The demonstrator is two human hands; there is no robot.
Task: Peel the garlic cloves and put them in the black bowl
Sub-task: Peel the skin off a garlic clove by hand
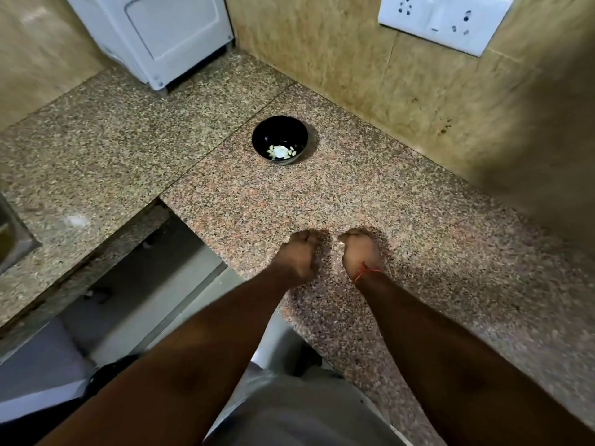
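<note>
The black bowl point(280, 128) stands on the speckled granite counter point(418, 239), toward the back near the wall. Several peeled white garlic cloves point(280, 151) lie in its bottom. Both hands rest low on the counter in front of the bowl, a small gap between them. My left hand point(301, 255) is curled into a fist and nothing shows in it. My right hand point(360, 252), with a red thread at the wrist, is also curled. A small pale bit, apparently a garlic clove point(340, 243), shows at its fingertips. The hands are blurred.
A white appliance point(167, 37) stands at the back left corner. A white socket and switch plate point(444, 22) is on the tiled wall to the right. A steel sink edge point(13, 239) shows at far left. The counter's inner edge runs just left of my left hand.
</note>
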